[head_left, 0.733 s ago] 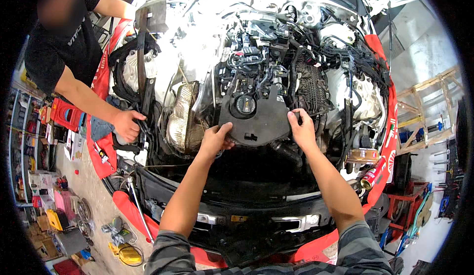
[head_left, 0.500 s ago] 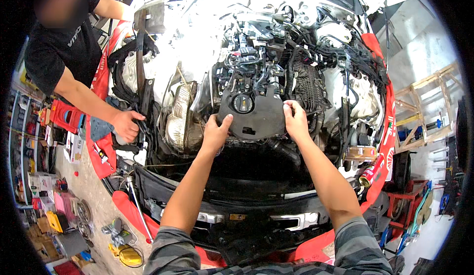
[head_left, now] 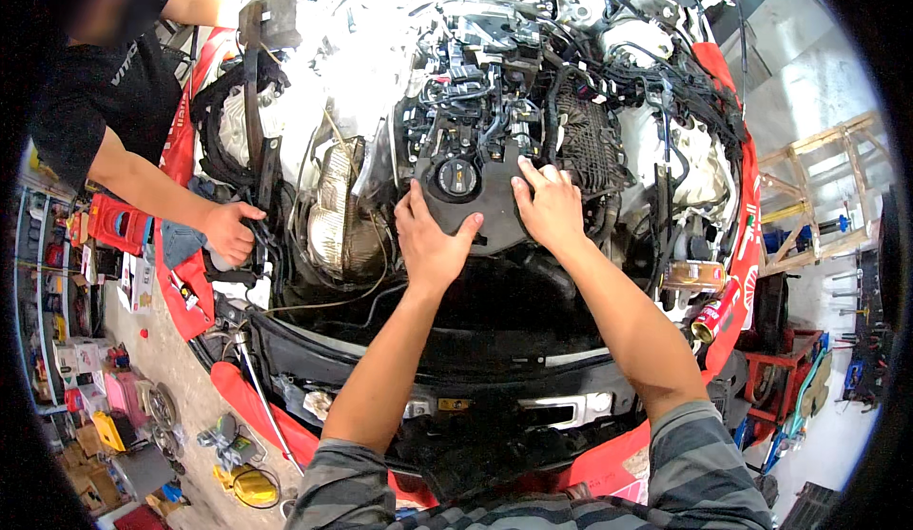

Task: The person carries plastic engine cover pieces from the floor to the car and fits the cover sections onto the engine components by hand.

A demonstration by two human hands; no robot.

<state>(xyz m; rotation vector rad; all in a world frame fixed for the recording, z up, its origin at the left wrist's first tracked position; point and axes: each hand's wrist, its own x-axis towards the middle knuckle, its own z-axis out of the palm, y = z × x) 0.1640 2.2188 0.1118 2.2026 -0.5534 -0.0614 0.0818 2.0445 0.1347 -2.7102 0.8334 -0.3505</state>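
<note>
A dark grey plastic engine cover (head_left: 496,208) lies over the front of the engine, with a round black oil filler cap (head_left: 458,177) showing through its opening. On the cover's left front part rests my left hand (head_left: 433,243), fingers stretched out and thumb spread away. My right hand (head_left: 552,211) lies on the cover's right side, its fingers extended toward the engine. Neither hand is wrapped around anything. Behind the cover sit the exposed engine parts and wiring (head_left: 471,92). What lies beneath the cover is hidden.
A co-worker's hand (head_left: 231,232) rests at the bay's left edge. A metal heat shield (head_left: 335,211) stands left of the engine. Red fender covers (head_left: 190,292) line the body. A red spray can (head_left: 713,311) and a brown can (head_left: 692,277) lie at right.
Both my hands have shifted from holding the engine cover's front and side edges to lying on top of it. The cover sits slightly farther back and left in the view.
</note>
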